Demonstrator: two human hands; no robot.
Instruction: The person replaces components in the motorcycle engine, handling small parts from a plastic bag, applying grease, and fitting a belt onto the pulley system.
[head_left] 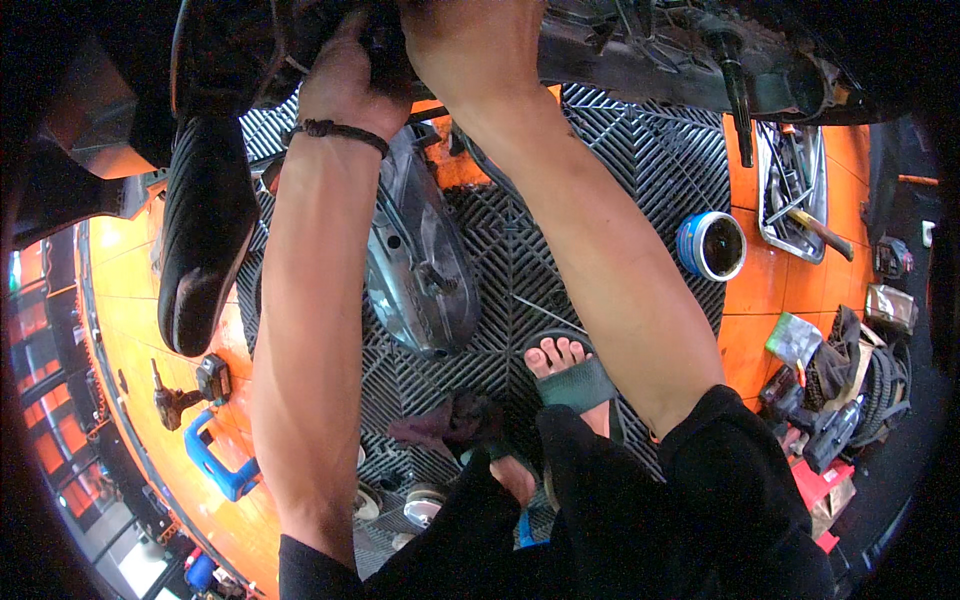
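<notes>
At the top centre, both my arms reach up into the dark underside of a machine [660, 75]. My left hand [345, 80], with a braided band at the wrist, is in among its dark parts, its fingertips mostly hidden. My right hand [475, 50] is beside it at the upper edge, fingers out of sight; what either holds cannot be made out. A splined metal shaft [738, 110] hangs from the machine to the right, and a long black piece [205, 240] hangs at left. Below, between my forearms, a translucent plastic cover [410, 280] lies on the slatted mat.
A blue-and-white tub [721, 248] and a metal tool tray [768, 200] are at right, with a pile of gear [835, 400] farther down. A drill [175, 395] and blue plastic item [215, 470] lie at left. My sandalled foot [570, 385] stands on the mat [640, 180].
</notes>
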